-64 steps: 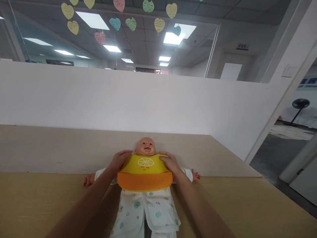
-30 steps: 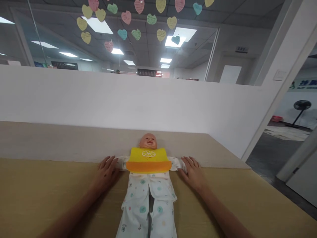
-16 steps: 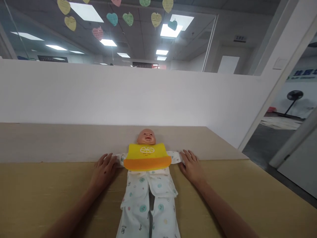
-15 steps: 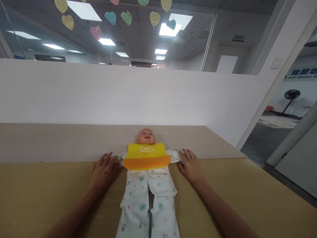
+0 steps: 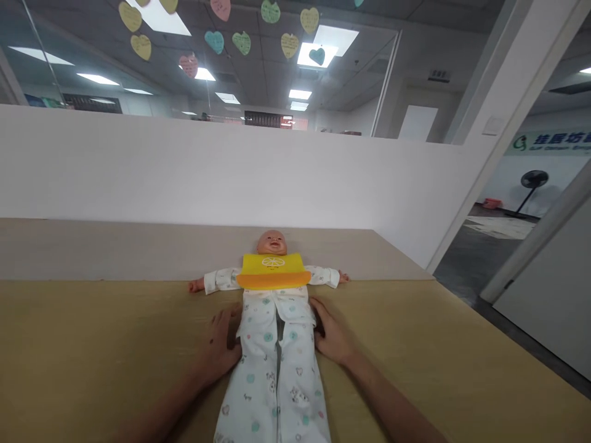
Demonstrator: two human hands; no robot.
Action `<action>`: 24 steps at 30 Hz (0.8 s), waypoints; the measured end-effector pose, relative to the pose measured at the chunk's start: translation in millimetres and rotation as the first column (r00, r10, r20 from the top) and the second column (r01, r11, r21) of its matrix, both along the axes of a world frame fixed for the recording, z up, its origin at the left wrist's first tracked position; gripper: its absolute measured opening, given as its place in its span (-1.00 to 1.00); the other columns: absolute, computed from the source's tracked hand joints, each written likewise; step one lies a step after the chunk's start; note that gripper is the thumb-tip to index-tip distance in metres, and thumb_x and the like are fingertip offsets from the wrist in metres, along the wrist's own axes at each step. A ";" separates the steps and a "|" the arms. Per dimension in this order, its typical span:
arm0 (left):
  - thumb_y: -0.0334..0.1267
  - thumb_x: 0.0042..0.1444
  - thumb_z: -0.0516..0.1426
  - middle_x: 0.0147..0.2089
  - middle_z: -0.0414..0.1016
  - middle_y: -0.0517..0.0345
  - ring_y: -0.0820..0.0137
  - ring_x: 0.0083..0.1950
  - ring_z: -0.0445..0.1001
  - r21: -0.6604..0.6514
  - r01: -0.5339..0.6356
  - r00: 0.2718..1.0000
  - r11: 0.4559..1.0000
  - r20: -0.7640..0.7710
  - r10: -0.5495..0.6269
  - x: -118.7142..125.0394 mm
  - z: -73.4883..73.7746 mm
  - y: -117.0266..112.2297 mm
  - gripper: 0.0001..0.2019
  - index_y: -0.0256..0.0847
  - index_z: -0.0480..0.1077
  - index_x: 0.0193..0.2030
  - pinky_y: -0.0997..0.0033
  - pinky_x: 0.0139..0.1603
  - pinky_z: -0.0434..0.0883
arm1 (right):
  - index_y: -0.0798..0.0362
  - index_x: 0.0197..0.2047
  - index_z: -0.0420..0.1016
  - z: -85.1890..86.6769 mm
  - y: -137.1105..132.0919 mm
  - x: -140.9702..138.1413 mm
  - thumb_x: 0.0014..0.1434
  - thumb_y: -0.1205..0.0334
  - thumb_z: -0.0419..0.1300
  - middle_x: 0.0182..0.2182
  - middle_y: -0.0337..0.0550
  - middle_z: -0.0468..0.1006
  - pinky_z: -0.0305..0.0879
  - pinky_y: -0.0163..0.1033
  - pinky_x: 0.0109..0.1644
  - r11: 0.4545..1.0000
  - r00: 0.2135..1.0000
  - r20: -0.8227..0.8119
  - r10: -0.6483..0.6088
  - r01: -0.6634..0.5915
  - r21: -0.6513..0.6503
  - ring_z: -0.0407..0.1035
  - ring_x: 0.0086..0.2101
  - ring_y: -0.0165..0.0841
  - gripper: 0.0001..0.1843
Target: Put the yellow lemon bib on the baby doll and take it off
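"Where does this view sit?"

"On the person's head, facing forward and down along the tabletop [image 5: 92, 344], close above the doll [image 5: 272, 326]."

"How far does it see?"

"Past the white partition [image 5: 184, 178] to the ceiling [image 5: 364, 24], though that far part looks rather washed out."

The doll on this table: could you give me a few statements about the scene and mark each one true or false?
The baby doll wears a yellow-and-orange bib. True.
The doll lies face down. False: it lies on its back, face up.
The left hand grips the bib. False: it rests on the table against the doll's printed sleeper, below the bib.
The right hand touches the sleeper's other side. True.
A fan sits on the table. False: a pedestal fan stands far off to the right.
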State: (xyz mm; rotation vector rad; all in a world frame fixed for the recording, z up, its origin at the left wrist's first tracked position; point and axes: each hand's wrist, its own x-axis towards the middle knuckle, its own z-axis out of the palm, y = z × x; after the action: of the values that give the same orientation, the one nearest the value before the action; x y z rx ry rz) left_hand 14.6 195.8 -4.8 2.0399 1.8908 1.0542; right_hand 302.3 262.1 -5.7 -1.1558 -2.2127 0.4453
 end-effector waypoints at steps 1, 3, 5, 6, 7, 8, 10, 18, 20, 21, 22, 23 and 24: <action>-0.33 -0.11 0.07 0.06 0.36 -0.01 0.18 0.09 0.31 -0.031 -0.010 1.000 0.999 0.003 0.010 3.6 2.1 -3.7 -0.36 -0.23 0.14 0.20 0.12 0.12 0.28 | 0.14 0.28 0.01 2.2 -4.0 -3.1 -0.06 0.46 -0.01 0.22 0.04 0.20 0.12 -0.12 0.25 0.999 0.999 -0.032 0.012 -0.013 -0.036 0.15 0.17 -0.28 -0.22; -0.27 -0.08 0.10 0.07 0.35 -0.04 0.15 0.10 0.30 -0.093 -0.064 0.997 0.994 -0.053 0.060 10.4 8.1 -7.6 -0.36 -0.26 0.12 0.22 0.13 0.14 0.24 | 0.15 0.27 0.03 7.6 -9.4 -9.4 -0.01 0.40 0.02 0.19 0.06 0.25 0.16 -0.12 0.21 0.997 0.997 -0.080 -0.011 0.005 -0.081 0.20 0.14 -0.25 -0.28; -0.24 0.00 0.06 0.04 0.37 -0.08 0.12 0.08 0.31 -0.154 -0.154 0.978 0.976 -0.167 0.128 16.9 15.6 -8.0 -0.48 -0.28 0.21 0.15 0.12 0.12 0.23 | 0.19 0.23 0.10 12.6 -12.1 -15.5 0.02 0.40 0.02 0.13 0.09 0.32 0.20 -0.12 0.18 0.991 0.991 -0.106 -0.079 0.067 -0.116 0.25 0.09 -0.23 -0.35; -0.23 0.05 0.04 0.03 0.38 -0.10 0.10 0.07 0.31 -0.182 -0.199 0.960 0.963 -0.232 0.155 19.9 19.2 -7.4 -0.55 -0.29 0.27 0.10 0.10 0.10 0.22 | 0.21 0.20 0.14 14.4 -12.9 -18.4 0.03 0.42 0.01 0.11 0.11 0.35 0.21 -0.12 0.16 0.986 0.986 -0.110 -0.123 0.108 -0.128 0.28 0.07 -0.22 -0.38; -0.23 0.08 0.01 0.01 0.39 -0.11 0.09 0.06 0.32 -0.208 -0.237 0.942 0.949 -0.290 0.172 22.8 22.4 -6.5 -0.61 -0.28 0.32 0.05 0.09 0.08 0.22 | 0.23 0.18 0.18 15.5 -13.6 -21.2 0.03 0.44 0.00 0.08 0.13 0.38 0.22 -0.12 0.14 0.979 0.980 -0.110 -0.167 0.152 -0.136 0.30 0.05 -0.21 -0.41; -0.24 0.11 -0.01 -0.01 0.40 -0.12 0.08 0.06 0.32 -0.233 -0.271 0.924 0.934 -0.336 0.184 25.5 25.0 -5.6 -0.65 -0.27 0.35 0.01 0.09 0.06 0.22 | 0.23 0.16 0.21 15.9 -14.2 -23.8 0.02 0.46 -0.01 0.06 0.14 0.41 0.24 -0.12 0.12 0.972 0.972 -0.113 -0.206 0.190 -0.138 0.33 0.02 -0.21 -0.43; -0.22 0.13 -0.02 -0.03 0.42 -0.11 0.07 0.06 0.33 -0.260 -0.325 0.900 0.909 -0.381 0.212 29.5 27.7 -3.7 -0.68 -0.24 0.39 -0.03 0.09 0.04 0.22 | 0.20 0.12 0.25 15.1 -15.6 -28.8 0.02 0.48 -0.01 0.02 0.11 0.44 0.26 -0.14 0.09 0.964 0.957 -0.149 -0.250 0.230 -0.136 0.36 -0.01 -0.22 -0.46; -0.35 0.18 -0.09 0.03 0.43 -0.09 0.17 0.09 0.35 -0.242 -0.339 0.902 0.909 -0.360 0.241 33.0 27.6 -3.4 -0.66 -0.21 0.37 0.03 0.16 0.03 0.25 | 0.11 0.02 0.30 0.7 -16.2 -44.2 -0.01 0.34 0.08 -0.06 0.00 0.51 0.36 -0.15 -0.03 0.953 0.825 -0.482 -0.294 0.216 -0.211 0.42 -0.10 -0.25 -0.55; -0.37 0.17 -0.07 0.03 0.43 -0.10 0.17 0.11 0.34 -0.251 -0.335 0.903 0.908 -0.362 0.233 34.0 29.2 -5.1 -0.65 -0.22 0.37 0.04 0.16 0.04 0.24 | 0.11 0.01 0.29 -1.2 -14.8 -45.5 -0.01 0.32 0.08 -0.08 0.00 0.51 0.36 -0.14 -0.03 0.953 0.800 -0.521 -0.298 0.215 -0.215 0.43 -0.10 -0.25 -0.54; -0.38 0.17 -0.07 0.04 0.43 -0.11 0.16 0.12 0.34 -0.257 -0.334 0.902 0.907 -0.367 0.228 34.5 29.7 -5.8 -0.65 -0.23 0.37 0.04 0.16 0.05 0.24 | 0.11 0.01 0.29 -1.4 -14.3 -45.7 -0.01 0.31 0.08 -0.08 0.00 0.51 0.35 -0.13 -0.03 0.952 0.797 -0.524 -0.301 0.218 -0.214 0.42 -0.10 -0.25 -0.55; -0.38 0.16 -0.07 0.04 0.43 -0.12 0.16 0.13 0.33 -0.262 -0.330 0.901 0.907 -0.374 0.220 34.8 30.0 -6.3 -0.65 -0.25 0.38 0.04 0.16 0.06 0.23 | 0.11 0.01 0.29 -1.0 -14.1 -45.7 -0.01 0.30 0.08 -0.08 0.00 0.51 0.35 -0.14 -0.02 0.951 0.800 -0.516 -0.305 0.226 -0.212 0.42 -0.10 -0.25 -0.55; -0.39 0.17 -0.07 0.05 0.43 -0.13 0.15 0.13 0.33 -0.268 -0.325 0.902 0.907 -0.377 0.212 34.9 29.9 -6.5 -0.66 -0.26 0.38 0.03 0.16 0.07 0.22 | 0.11 0.01 0.30 -0.3 -14.2 -45.5 -0.01 0.30 0.08 -0.08 0.00 0.51 0.34 -0.14 -0.01 0.949 0.811 -0.496 -0.310 0.234 -0.210 0.41 -0.09 -0.25 -0.55; -0.39 0.17 -0.07 0.05 0.43 -0.14 0.15 0.14 0.33 -0.273 -0.321 0.903 0.907 -0.376 0.206 34.8 29.6 -6.4 -0.66 -0.28 0.38 0.03 0.16 0.07 0.22 | 0.11 0.01 0.30 0.8 -14.7 -45.2 -0.01 0.29 0.08 -0.08 0.00 0.50 0.33 -0.15 0.00 0.948 0.827 -0.467 -0.312 0.239 -0.211 0.40 -0.09 -0.25 -0.54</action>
State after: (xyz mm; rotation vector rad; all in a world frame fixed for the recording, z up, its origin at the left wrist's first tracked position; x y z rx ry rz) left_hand 49.4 189.4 24.8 1.8939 2.3818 0.3922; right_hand 257.1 247.4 -4.9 -1.2473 -1.5610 0.6984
